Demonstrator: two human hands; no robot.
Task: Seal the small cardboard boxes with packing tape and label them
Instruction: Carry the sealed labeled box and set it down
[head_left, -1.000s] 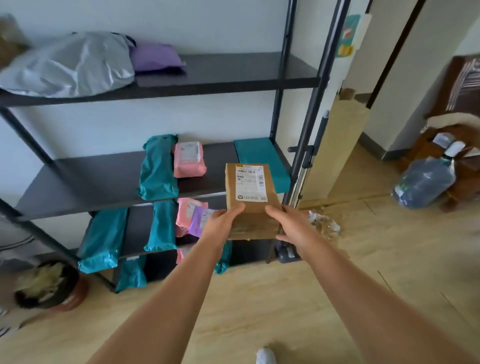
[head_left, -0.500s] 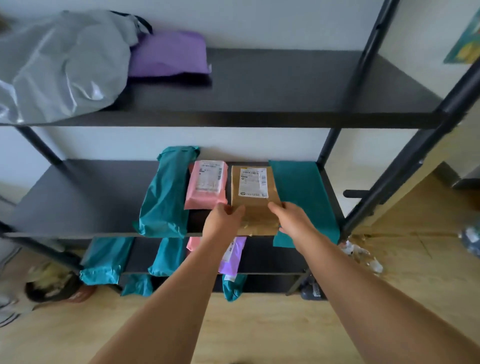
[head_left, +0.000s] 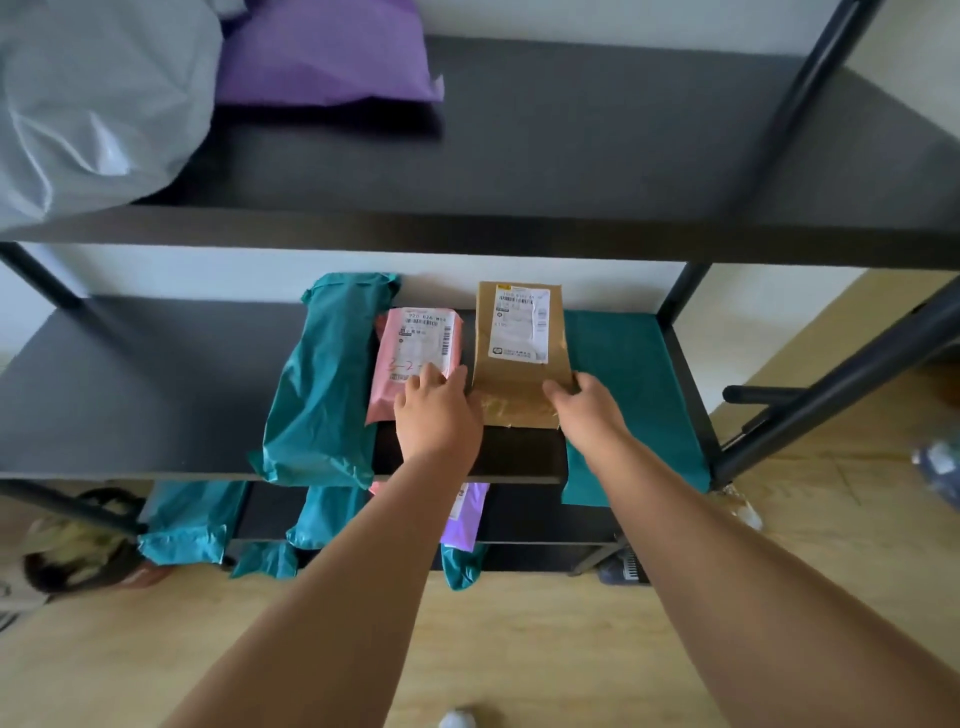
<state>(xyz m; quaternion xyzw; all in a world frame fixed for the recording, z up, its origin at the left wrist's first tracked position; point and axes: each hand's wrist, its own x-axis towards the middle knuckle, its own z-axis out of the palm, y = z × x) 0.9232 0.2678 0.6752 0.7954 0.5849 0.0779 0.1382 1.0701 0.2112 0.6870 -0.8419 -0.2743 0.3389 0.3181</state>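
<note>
One cardboard box (head_left: 514, 387): right hand (head_left: 589, 410) fingers grasping it, left hand (head_left: 439, 415) fingers released

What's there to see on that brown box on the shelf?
The box is a flat brown cardboard parcel lying on the middle shelf, between a pink parcel and a teal parcel. A white barcode label covers its far half; glossy tape crosses the near end. The right hand holds its near right corner.

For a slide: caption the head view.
Left hand on pink plastic mailer, right hand on labelled brown cardboard box, on black shelf.
</note>
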